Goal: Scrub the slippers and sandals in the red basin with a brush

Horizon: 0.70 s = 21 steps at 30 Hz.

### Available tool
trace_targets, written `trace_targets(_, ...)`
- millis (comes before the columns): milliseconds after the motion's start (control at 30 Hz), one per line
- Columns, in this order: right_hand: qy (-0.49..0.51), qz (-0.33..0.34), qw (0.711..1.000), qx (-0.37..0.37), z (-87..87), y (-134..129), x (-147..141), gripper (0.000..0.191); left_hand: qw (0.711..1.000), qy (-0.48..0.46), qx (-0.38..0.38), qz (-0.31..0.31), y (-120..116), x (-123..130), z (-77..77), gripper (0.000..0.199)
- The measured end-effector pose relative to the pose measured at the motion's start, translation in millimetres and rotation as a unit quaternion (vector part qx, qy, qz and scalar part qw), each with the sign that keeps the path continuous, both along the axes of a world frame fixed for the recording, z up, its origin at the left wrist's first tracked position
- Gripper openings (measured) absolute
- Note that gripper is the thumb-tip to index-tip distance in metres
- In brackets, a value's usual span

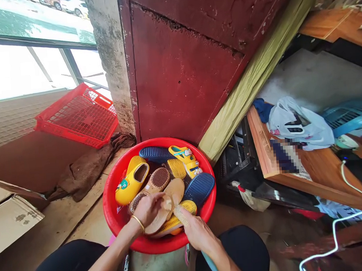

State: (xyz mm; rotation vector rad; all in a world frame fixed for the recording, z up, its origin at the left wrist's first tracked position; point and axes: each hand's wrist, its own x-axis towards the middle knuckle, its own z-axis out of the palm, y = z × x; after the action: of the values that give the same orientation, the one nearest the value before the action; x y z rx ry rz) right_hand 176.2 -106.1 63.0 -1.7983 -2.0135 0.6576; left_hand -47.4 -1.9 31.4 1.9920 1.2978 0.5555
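Observation:
A red plastic basin (112, 217) stands on the floor between my knees, full of slippers. My left hand (147, 211), with a gold bangle at the wrist, is closed on a tan slipper (157, 223) in the near part of the basin. My right hand (199, 231) grips a scrubbing brush (209, 263) with a blue handle; its pale bristles are against or just beside the tan slipper, I cannot tell which. Around them lie a yellow clog (130, 189) with a green cartoon figure, yellow strapped slippers (185, 159), and dark blue slippers (199, 189).
Behind the basin is a dark red door (177, 82). A red plastic crate (78, 115) and a brown cloth (85, 170) are at left, near cardboard (14, 219). At right, a wooden table (318, 176) bears a white plastic bag (299, 124); a white cable (334, 232) hangs down.

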Motion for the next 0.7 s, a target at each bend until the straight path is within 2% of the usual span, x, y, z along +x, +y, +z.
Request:
trace_targets(67,0.009,0.035,0.998,-0.049,18.0,-2,12,0.062,0.995,0.032,0.022,0.095,22,-17,4.3,0.039)
trace_targets(167,0.046,0.044,0.996,-0.069,37.6,8,22,0.061,0.987,0.13,-0.019,0.095,43,-30,-1.0,0.04)
trace_targets(233,0.076,0.041,0.994,-0.061,39.5,17,27,0.06,0.98,0.178,-0.043,0.081,48,-30,-11.0,0.043)
trace_targets(333,0.089,-0.021,0.996,0.007,24.7,27,30,0.059,0.973,0.209,-0.059,0.081,48,-25,-25.0,0.052)
trace_targets(400,0.073,-0.065,0.993,0.067,8.7,33,28,0.06,0.969,0.222,-0.062,0.083,46,-22,-27.4,0.054)
trace_targets(533,-0.002,-0.091,0.986,0.141,-17.7,49,16,0.06,0.969,0.228,-0.009,0.094,37,-8,-12.7,0.041)
trace_targets(600,-0.035,-0.096,0.984,0.148,-24.4,60,10,0.06,0.972,0.211,0.038,0.099,29,4,-2.1,0.032)
trace_targets(700,-0.067,-0.089,0.984,0.139,-28.0,72,9,0.061,0.978,0.173,0.069,0.096,17,19,5.8,0.036)
